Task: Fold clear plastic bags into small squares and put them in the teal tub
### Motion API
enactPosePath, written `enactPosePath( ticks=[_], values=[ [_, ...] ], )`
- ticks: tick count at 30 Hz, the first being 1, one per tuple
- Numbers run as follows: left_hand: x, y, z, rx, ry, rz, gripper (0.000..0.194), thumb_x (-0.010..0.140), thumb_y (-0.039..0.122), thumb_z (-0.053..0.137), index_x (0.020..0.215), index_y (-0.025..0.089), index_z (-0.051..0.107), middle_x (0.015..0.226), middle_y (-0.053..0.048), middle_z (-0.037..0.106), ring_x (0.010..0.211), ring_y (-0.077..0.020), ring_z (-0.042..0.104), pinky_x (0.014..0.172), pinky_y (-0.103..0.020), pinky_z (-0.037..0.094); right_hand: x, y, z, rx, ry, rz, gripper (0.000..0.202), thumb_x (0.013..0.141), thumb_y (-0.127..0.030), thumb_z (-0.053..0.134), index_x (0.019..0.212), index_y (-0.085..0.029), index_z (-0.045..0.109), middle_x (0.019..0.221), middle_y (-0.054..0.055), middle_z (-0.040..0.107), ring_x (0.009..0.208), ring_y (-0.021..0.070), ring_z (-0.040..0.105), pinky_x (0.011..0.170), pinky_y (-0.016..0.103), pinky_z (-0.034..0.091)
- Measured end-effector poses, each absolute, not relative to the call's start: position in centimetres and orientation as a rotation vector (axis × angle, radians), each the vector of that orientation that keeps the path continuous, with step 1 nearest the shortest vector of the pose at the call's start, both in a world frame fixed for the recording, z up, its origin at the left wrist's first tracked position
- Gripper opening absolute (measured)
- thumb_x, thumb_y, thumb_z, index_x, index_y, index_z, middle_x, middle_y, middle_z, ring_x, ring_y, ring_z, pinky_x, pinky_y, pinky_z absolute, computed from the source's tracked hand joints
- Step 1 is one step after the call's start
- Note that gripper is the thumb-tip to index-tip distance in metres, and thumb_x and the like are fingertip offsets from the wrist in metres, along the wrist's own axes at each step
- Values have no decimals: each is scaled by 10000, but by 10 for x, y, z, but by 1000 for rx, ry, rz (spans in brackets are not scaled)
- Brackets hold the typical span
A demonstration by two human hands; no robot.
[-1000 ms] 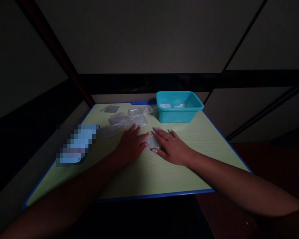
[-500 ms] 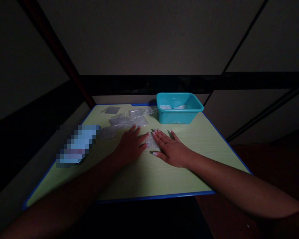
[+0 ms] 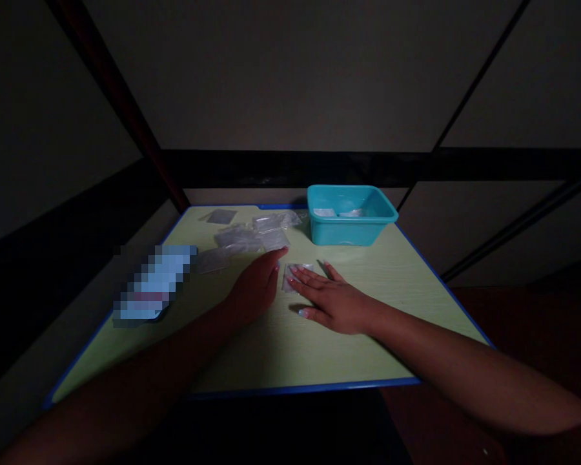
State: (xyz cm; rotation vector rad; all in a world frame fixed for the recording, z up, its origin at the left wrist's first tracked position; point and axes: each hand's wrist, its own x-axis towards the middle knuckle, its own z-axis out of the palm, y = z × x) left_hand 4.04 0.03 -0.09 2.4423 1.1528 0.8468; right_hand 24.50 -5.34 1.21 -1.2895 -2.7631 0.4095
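Head view: right hand flat on the small clear packet, left hand beside it

The right hand (image 3: 336,302) is palm down, with its fingers extended and slightly spread. Its fingertips rest on the small clear packet (image 3: 286,276), which lies flat near the middle of the table (image 3: 295,349). The right hand is released: it covers part of the packet and does not clasp it. The thumb is set apart from the other fingers, on the near side of the packet.

The left hand (image 3: 254,287) is turned on its side, just left of the small clear packet, with fingers directed toward the far side of the table. Its inner side is hidden; the grip state cannot be determined.

Beyond the left hand, a group of transparent packets (image 3: 239,239) lies overlapping on the tabletop. A flat grey square (image 3: 221,216) is located at the far left of this group. A phone-like device (image 3: 157,281), obscured by pixelation, lies at the left edge of the table.

A turquoise tub (image 3: 348,232) stands upright at the far right of the table. White pieces (image 3: 323,212) are visible inside. The tabletop is pale green with a blue edge. Behind it is a panelled wall (image 3: 271,77) with a dark horizontal band. Lighting is dim.
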Motion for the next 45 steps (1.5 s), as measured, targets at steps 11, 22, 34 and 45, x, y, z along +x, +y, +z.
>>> enactPosePath(
  ticks=[11, 22, 34, 45],
  values=[
    [44, 1, 1, 2252, 1140, 983, 460, 948, 335, 291, 1278, 95, 504, 1313, -146, 574, 1228, -220, 527, 1074, -407, 384, 238, -29, 11, -1260, -2653, 323, 627, 963, -453, 304, 1510, -197, 139, 1557, 122, 176, 1437, 230, 152, 1096, 619, 43],
    [49, 4, -7, 2321, 983, 969, 426, 935, 328, 330, 1213, 126, 581, 1330, -146, 567, 1280, -237, 485, 1092, -451, 362, 235, -25, -4, -1288, -2731, 273, 612, 969, -468, 277, 1477, -127, 266, 1507, 170, 304, 1421, 216, 213, 1128, 553, 82],
    [49, 2, -6, 2384, 929, 913, 422, 940, 316, 324, 1200, 119, 592, 1325, -153, 570, 1295, -238, 468, 1100, -459, 352, 233, -27, 2, -1312, -2709, 313, 617, 971, -483, 267, 1463, -112, 297, 1496, 164, 324, 1418, 217, 224, 1130, 560, 58],
    [46, 2, -2, 2194, 982, 925, 517, 949, 399, 296, 1298, 86, 515, 1385, -154, 511, 1309, -230, 450, 1131, -421, 303, 245, -27, 2, -1528, -2665, 290, 659, 972, -467, 249, 1502, -93, 134, 1544, 141, 168, 1438, 215, 145, 1125, 569, 55]
  ],
)
